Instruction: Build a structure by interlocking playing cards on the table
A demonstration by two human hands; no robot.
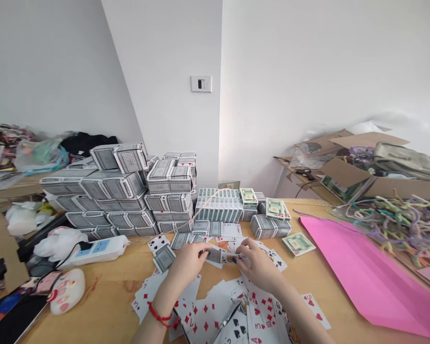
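At the near middle of the pale wooden table (111, 296), just above a spread of loose face-up playing cards (208, 315), the left hand (188, 265) and the right hand (260, 267) meet around a thin stack of paper playing cards (222, 257). Both hands are closed on it, one at each short end, fingers curled over the top and thumbs apparently beneath. How firmly it is pinched cannot be told from this view. The stack is held roughly level and clear of the table surface, between the hands and well short of the boxed decks behind. It looks only a few cards deep: a grey patterned back shows at its left end and a white face with red marks at its right, so the cards appear not fully aligned, and possibly not all facing one way. Judgement on handling: the stack is best squared with light, even pressure from both ends, kept flat so that no card bows or slips out sideways, and with the mixed facing checked before it is pressed tight. A red cord bracelet (159, 315) sits on the left wrist. Behind the hands stands a wall of grey patterned card boxes (122, 191), with a row of green-and-white card boxes (218, 205) beside it. A large pink paper sheet (361, 282) lies to the right, apart from the hands, and a white power strip (96, 249) lies to the left.
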